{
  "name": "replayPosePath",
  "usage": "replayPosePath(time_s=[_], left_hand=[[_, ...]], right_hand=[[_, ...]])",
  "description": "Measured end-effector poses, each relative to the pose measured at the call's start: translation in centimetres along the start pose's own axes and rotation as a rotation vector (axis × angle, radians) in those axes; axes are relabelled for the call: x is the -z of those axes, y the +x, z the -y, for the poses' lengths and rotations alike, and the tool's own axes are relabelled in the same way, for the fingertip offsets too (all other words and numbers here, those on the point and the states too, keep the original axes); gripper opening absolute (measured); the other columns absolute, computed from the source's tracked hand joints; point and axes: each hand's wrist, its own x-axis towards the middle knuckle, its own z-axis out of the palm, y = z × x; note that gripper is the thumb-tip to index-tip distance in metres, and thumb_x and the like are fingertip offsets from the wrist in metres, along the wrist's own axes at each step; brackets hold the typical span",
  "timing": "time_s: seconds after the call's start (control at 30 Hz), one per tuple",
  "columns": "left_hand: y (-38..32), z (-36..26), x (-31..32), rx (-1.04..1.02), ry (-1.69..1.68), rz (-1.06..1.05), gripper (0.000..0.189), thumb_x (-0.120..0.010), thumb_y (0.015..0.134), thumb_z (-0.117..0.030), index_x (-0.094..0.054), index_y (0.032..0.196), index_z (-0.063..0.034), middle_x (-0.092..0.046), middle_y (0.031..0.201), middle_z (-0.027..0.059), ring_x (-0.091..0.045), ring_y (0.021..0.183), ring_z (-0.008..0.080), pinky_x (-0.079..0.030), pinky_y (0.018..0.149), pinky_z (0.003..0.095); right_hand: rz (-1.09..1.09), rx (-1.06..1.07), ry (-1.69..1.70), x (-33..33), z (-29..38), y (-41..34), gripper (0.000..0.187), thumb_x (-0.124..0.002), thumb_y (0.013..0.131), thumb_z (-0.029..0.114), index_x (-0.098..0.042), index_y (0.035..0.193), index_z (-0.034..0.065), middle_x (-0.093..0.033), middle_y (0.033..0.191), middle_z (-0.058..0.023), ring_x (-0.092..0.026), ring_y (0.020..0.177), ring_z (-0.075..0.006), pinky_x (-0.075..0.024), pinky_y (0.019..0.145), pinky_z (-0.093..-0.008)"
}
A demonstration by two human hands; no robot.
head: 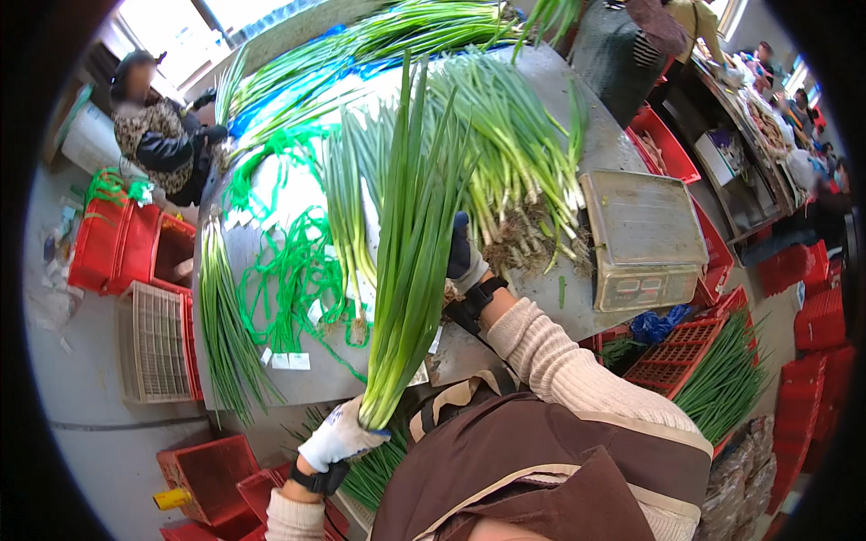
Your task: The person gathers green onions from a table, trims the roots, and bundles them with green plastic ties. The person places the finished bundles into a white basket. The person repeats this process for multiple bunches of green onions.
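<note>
My left hand (345, 433), in a white work glove, grips the pale lower end of a large bunch of green onions (413, 270), whose leaves point up and away from me. My right hand (467, 257), in a dark and grey glove, is at the right side of the bunch; its fingers are partly hidden behind the leaves, so its hold cannot be told. Behind it lies a pile of green onions with roots (521, 169). Green mesh strips with white tags (291, 291) lie left of the bunch. A thin row of green onions (226, 318) rests along the table's left edge.
A weighing scale (646, 223) stands at the metal table's right. Red crates (210, 473) are on the floor at left, and a crate of green onions (717, 379) is at right. A co-worker (159, 135) stands at the far left, another (616, 61) beyond the far right corner.
</note>
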Motion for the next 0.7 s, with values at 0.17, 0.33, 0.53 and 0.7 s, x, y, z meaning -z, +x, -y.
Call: replayPosePath(time_s=[0.17, 0.33, 0.53, 0.7], left_hand=[[2.4, -3.7, -1.5, -0.035, 0.163, 0.009, 0.059, -0.08, 0.068, -0.011, -0.055, 0.121, -0.0016, -0.065, 0.094, 0.0068, -0.058, 0.082, 0.0147, -0.049, 0.079, 0.0311], [9.8, -12.0, -3.3, -0.254, 0.119, 0.167, 0.046, -0.076, 0.072, -0.005, -0.058, 0.114, 0.0011, -0.069, 0.096, 0.0031, -0.059, 0.083, 0.008, -0.051, 0.077, 0.0263], [22.2, -24.9, -6.7, -0.246, 0.604, 0.349, 0.047, -0.078, 0.067, -0.012, -0.061, 0.11, -0.0027, -0.069, 0.089, 0.0092, -0.064, 0.077, 0.0168, -0.054, 0.073, 0.0309], [34.9, -31.4, -13.1, -0.292, 0.742, 0.463, 0.049, -0.079, 0.067, -0.014, -0.062, 0.111, -0.0012, -0.07, 0.093, 0.0126, -0.066, 0.082, 0.0214, -0.055, 0.079, 0.0333]], right_hand=[[-0.067, 0.233, -0.165, -3.3, 10.2, -4.6, 0.047, -0.059, 0.093, 0.045, -0.06, 0.121, 0.007, -0.068, 0.109, -0.0065, -0.066, 0.094, -0.0214, -0.056, 0.082, -0.0366], [0.147, 0.386, -0.344, -10.3, 24.4, -12.1, 0.04, -0.051, 0.098, 0.044, -0.061, 0.116, 0.009, -0.067, 0.105, -0.0059, -0.064, 0.094, -0.0183, -0.054, 0.083, -0.0352], [-0.373, 0.738, -0.572, -17.7, 43.2, -27.3, 0.039, -0.063, 0.093, 0.033, -0.059, 0.124, 0.0104, -0.063, 0.123, -0.009, -0.06, 0.112, -0.0237, -0.0481, 0.098, -0.0424], [-0.663, 0.76, -0.512, -14.8, 52.7, -38.2, 0.033, -0.064, 0.093, 0.031, -0.062, 0.119, 0.0113, -0.067, 0.114, -0.0065, -0.064, 0.102, -0.0228, -0.0521, 0.091, -0.039]])
